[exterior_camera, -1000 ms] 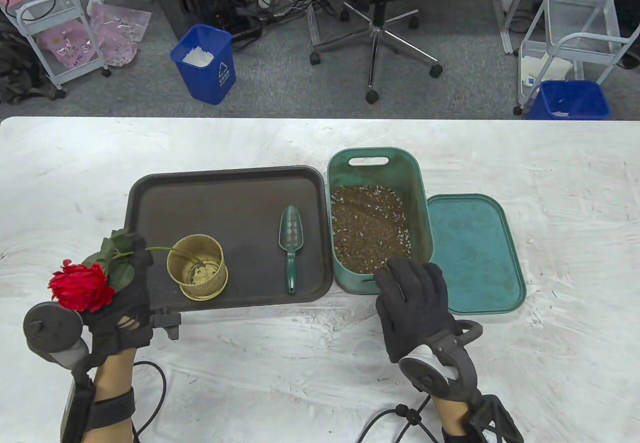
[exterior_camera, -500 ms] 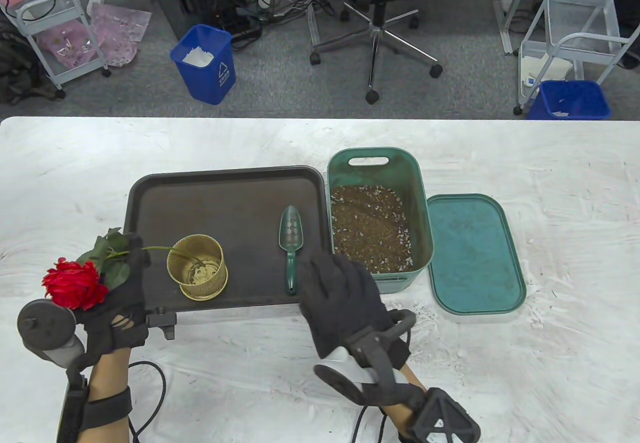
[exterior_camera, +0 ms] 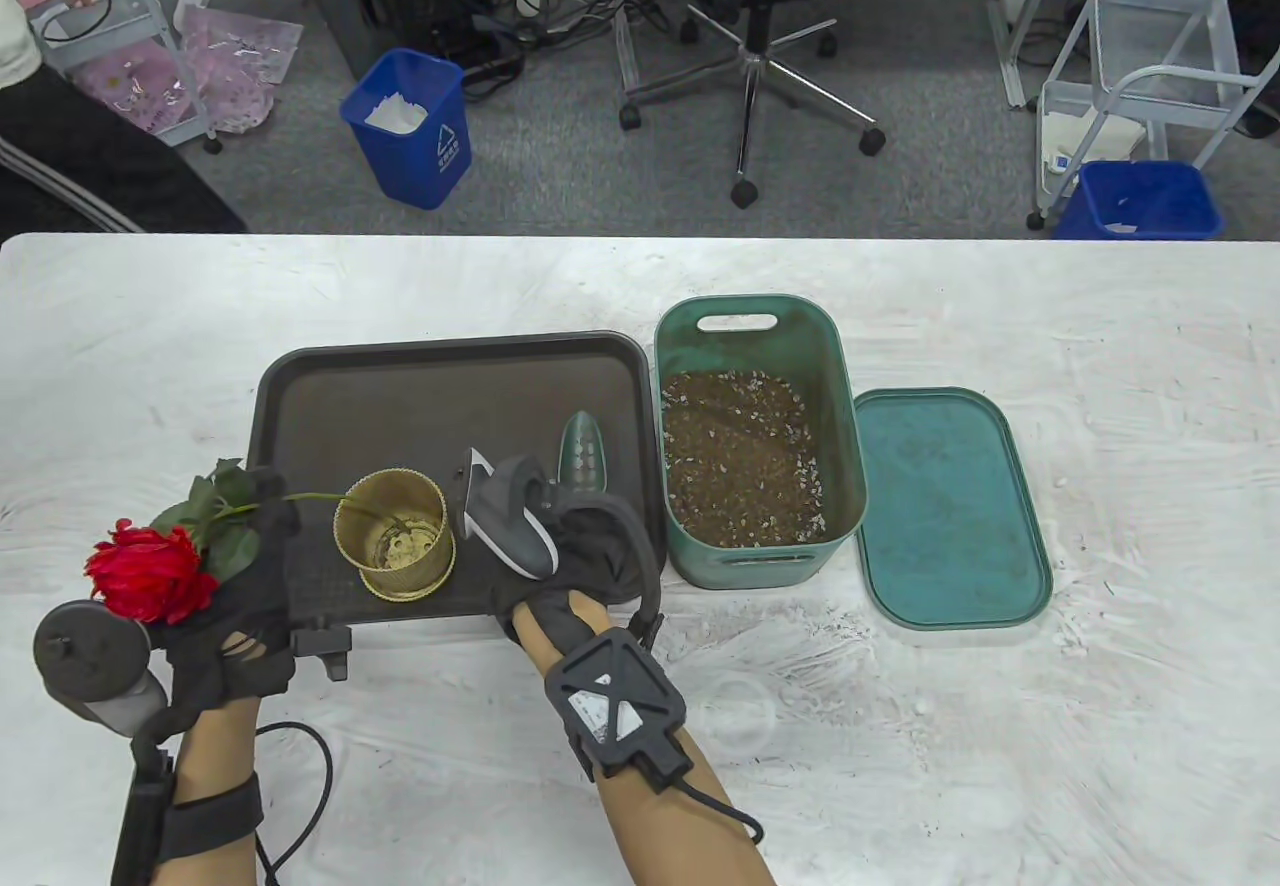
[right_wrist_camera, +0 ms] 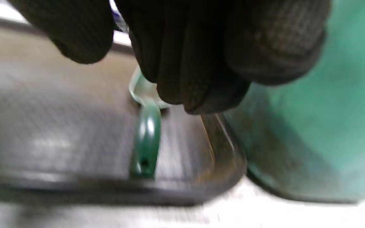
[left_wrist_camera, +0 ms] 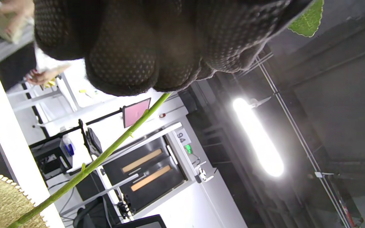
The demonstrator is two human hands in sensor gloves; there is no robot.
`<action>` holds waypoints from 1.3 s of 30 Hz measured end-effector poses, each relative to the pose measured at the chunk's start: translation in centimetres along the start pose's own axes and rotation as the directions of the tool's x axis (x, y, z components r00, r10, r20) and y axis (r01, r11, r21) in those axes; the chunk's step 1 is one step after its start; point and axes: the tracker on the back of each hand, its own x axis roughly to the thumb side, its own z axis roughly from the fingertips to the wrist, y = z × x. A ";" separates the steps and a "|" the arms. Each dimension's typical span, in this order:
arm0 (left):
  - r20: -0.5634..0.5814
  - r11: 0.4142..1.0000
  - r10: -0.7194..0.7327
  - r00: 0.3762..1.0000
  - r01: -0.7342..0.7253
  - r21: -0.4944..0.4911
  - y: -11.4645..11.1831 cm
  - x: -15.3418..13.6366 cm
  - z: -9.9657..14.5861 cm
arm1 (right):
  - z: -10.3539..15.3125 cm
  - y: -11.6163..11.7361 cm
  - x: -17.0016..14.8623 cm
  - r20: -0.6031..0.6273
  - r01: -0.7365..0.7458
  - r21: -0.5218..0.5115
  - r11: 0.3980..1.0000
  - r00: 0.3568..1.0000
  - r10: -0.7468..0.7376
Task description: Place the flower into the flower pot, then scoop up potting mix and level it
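Right hand [exterior_camera: 575,551] has swung left off the bin's near rim and now sits over the trowel [exterior_camera: 583,448] on the dark tray [exterior_camera: 400,376], tracker turned up, fingers [right_wrist_camera: 201,63] curled down at the handle [right_wrist_camera: 146,139]. The wrist view is blurred, so whether they have actually closed on it, I cannot tell. Left hand [exterior_camera: 235,591] has barely shifted at the tray's near left corner, fingers closed round the flower [exterior_camera: 150,571]: red bloom out past the tray's edge, green stem [left_wrist_camera: 106,153] slanting into the gold flower pot [exterior_camera: 393,544]. Pot stands on the tray just left of the right hand. Further back, the green bin [exterior_camera: 757,446] of potting mix [exterior_camera: 740,456] is beside the tray, its lid [exterior_camera: 950,506] lying flat to the right. Beyond the table, a person [exterior_camera: 60,126] has come into the top left corner.
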 end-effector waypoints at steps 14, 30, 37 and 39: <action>0.008 1.000 -0.011 1.000 0.011 0.000 -0.1 -0.1 -0.1 | -3.9 3.0 0.5 -0.217 0.050 0.158 0.986 0.976 -0.015; 0.000 1.000 -0.003 1.000 0.003 0.001 -0.2 -0.3 0.0 | 1.1 -8.5 -2.6 0.122 0.381 -0.183 0.906 0.924 -0.363; 0.007 1.000 -0.010 1.000 0.010 -0.004 -0.2 -0.1 0.2 | 4.6 -15.3 -11.6 0.288 0.643 -0.318 0.697 0.766 -0.575; 0.011 1.000 -0.014 1.000 0.014 -0.006 -0.2 0.0 0.2 | 5.1 -15.9 -14.7 0.257 0.669 -0.301 0.679 0.743 -0.618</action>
